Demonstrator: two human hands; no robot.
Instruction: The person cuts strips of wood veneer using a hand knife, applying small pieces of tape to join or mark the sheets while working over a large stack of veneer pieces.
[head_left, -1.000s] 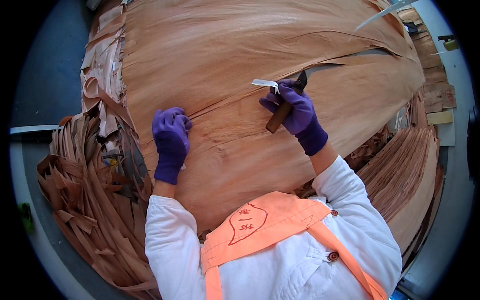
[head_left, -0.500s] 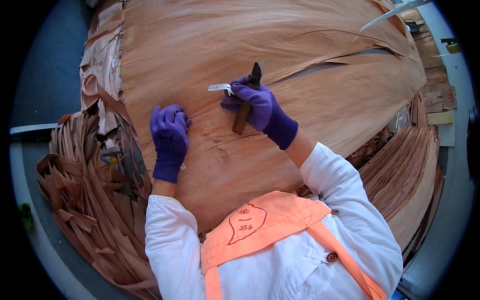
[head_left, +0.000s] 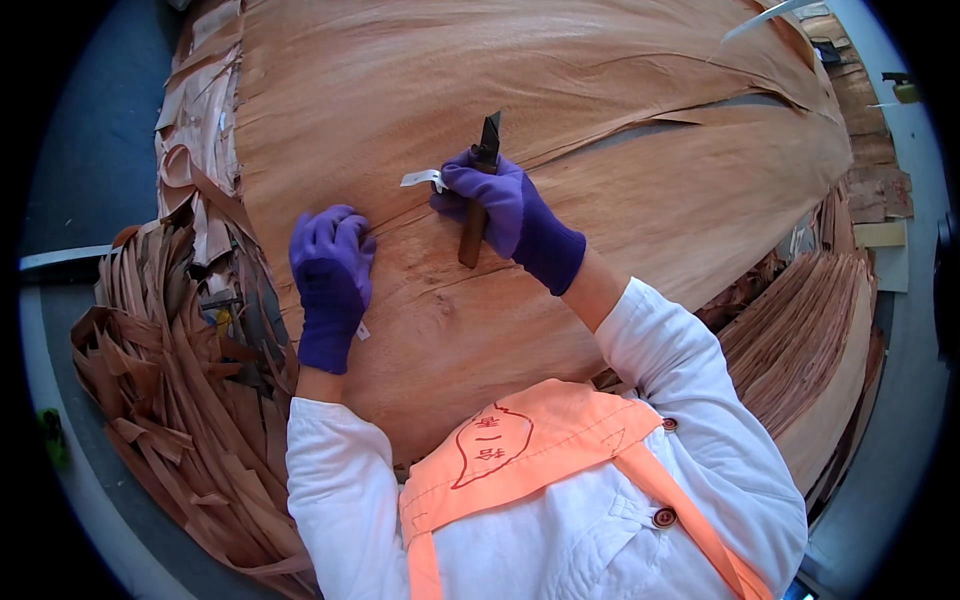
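Note:
A large sheet of thin brown wood veneer (head_left: 440, 360) spreads in front of me, with a long split in it. My left hand (head_left: 333, 250), in a purple glove, lies on the sheet near its left edge, fingers stretched forward and slightly bent. In my right hand (head_left: 497, 205), gloved the same way, is a knife (head_left: 472, 238) with a wooden handle. Its dark, angled blade points up and away from me. A short white strip (head_left: 420, 179) sticks out to the left from the fingers of that hand; how it is held there is hidden.
Torn veneer strips (head_left: 190, 420) hang in a thick heap at the left. Stacked veneer (head_left: 800, 350) fans out at the lower right. A gap (head_left: 650, 130) in the sheet runs toward the far right. Across the top right corner juts a pale strip (head_left: 765, 18).
My right hand has moved slightly left with the knife, which now stands more upright. My left hand has shifted a little left and nearer to me along the veneer.

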